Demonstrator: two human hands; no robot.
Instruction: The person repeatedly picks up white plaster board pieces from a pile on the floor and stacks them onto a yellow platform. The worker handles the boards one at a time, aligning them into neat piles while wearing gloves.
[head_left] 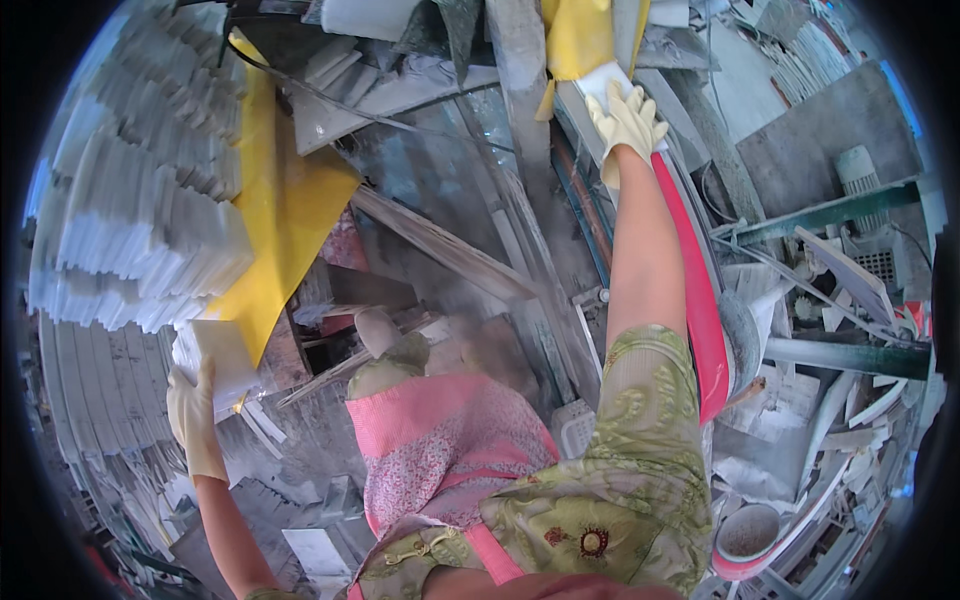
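My left hand (194,415), in a cream glove, grips the near edge of a small bundle of white tiles (226,354), with thumb and fingers bent around it. The bundle is beside tall stacks of thin white tiles (150,235) and a yellow sheet (285,205). Far forward on the right, my gloved right hand (628,122) lies flat with fingers spread on a white tile (602,78). That tile rests on a narrow machine track, its far end at a hanging yellow flap (578,40). The palm hides part of the tile.
A red belt edge (706,345) runs along the right of my right arm. Wooden planks (450,240) and a dusty metal beam (520,90) lie between my arms. Broken slabs, green bars (840,357) and a round bucket (748,532) stand at right.
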